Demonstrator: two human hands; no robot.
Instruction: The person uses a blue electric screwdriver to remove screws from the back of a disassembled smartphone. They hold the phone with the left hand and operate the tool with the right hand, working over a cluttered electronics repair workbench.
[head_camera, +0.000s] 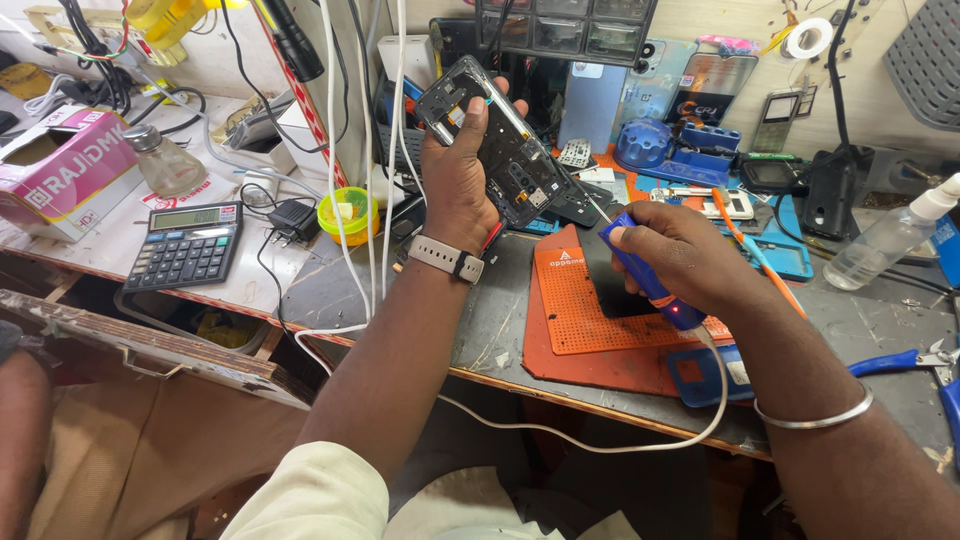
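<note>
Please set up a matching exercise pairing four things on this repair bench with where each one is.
Things:
1. opened phone
2. blue tool
3. calculator
4. spray bottle

Places:
A. far right of the bench
B. left of the bench, beside a pink box
C. gripped in the right hand, over the orange mat
D. held up in the left hand

Pairs: 1-D, 2-C, 3-B, 4-A

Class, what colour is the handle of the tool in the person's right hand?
Blue; the tool in the right hand shows best in the head view.
</note>
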